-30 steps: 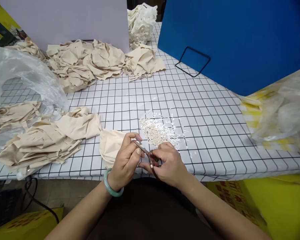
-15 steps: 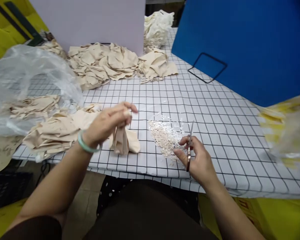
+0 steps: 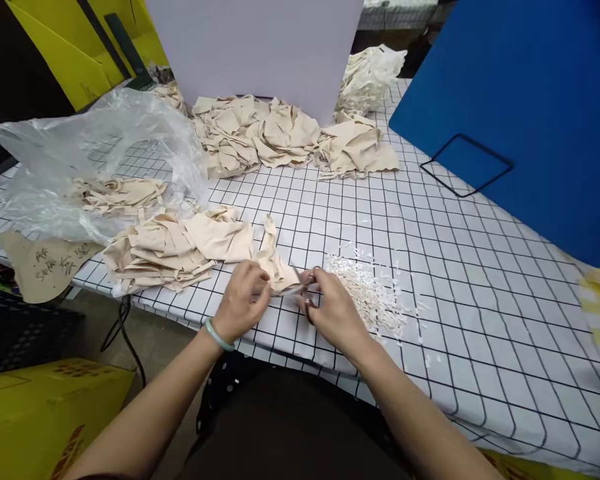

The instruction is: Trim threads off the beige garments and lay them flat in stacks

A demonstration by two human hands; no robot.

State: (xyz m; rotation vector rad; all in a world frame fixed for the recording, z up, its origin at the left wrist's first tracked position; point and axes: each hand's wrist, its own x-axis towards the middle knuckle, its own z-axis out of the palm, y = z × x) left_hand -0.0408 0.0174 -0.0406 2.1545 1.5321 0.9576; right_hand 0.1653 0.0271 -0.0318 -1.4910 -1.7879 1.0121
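Note:
My left hand [image 3: 243,301] pinches a beige fabric piece [image 3: 273,257] near the table's front edge; a pale green bangle circles that wrist. My right hand [image 3: 331,308] holds small scissors [image 3: 300,285], blades pointing left at the fabric's lower edge, close to my left fingers. A heap of small whitish clippings [image 3: 367,288] lies just right of my right hand. A stack of beige fabric pieces [image 3: 173,247] lies left of my left hand.
A clear plastic bag [image 3: 87,157] with more fabric sits at the left. Larger fabric piles [image 3: 275,133] lie at the back before a white board [image 3: 260,47]. A blue board [image 3: 525,107] with a black wire stand [image 3: 465,165] stands at the right. The tablecloth [image 3: 480,267] is a black grid.
My left hand lifted the fabric piece, then brought it down in front of me. My right hand with the scissors moved left to meet it. The view shifted left.

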